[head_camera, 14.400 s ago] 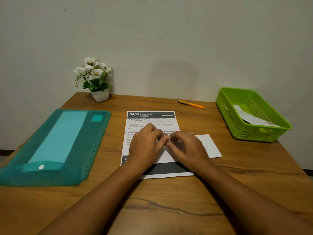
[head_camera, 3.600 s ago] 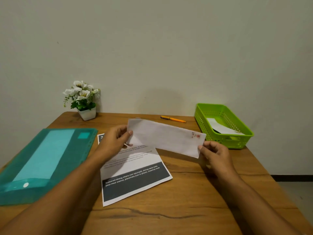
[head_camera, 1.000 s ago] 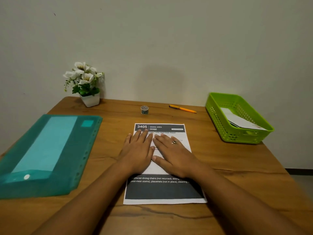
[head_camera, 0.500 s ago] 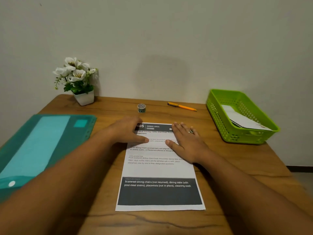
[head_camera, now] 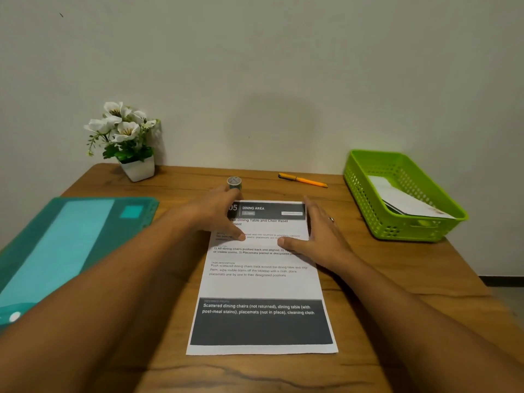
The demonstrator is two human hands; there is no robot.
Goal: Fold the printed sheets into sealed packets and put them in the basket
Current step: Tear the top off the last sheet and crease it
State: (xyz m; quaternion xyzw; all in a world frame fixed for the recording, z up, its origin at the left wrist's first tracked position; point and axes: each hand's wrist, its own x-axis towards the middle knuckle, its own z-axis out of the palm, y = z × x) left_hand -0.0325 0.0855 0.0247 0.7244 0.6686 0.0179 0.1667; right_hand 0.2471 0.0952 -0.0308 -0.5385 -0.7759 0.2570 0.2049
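Observation:
A printed sheet (head_camera: 262, 282) with dark bands at top and bottom lies flat and unfolded on the wooden table (head_camera: 397, 293). My left hand (head_camera: 219, 214) rests on the sheet's top left corner, thumb on the print. My right hand (head_camera: 317, 236) lies at the sheet's upper right edge, fingers straight, thumb on the paper. A small roll of tape (head_camera: 234, 182) stands just beyond my left fingers. The green basket (head_camera: 368, 199) at the right holds a folded white packet (head_camera: 408, 202).
A teal plastic folder (head_camera: 71, 239) lies at the left. A white pot of white flowers (head_camera: 127, 140) stands at the back left, against the wall. An orange pen (head_camera: 303, 180) lies at the back, between the tape roll and the basket.
A packet went into the basket and I flattened the sheet with both hands. In the last second my hands slid from its middle up to its top corners.

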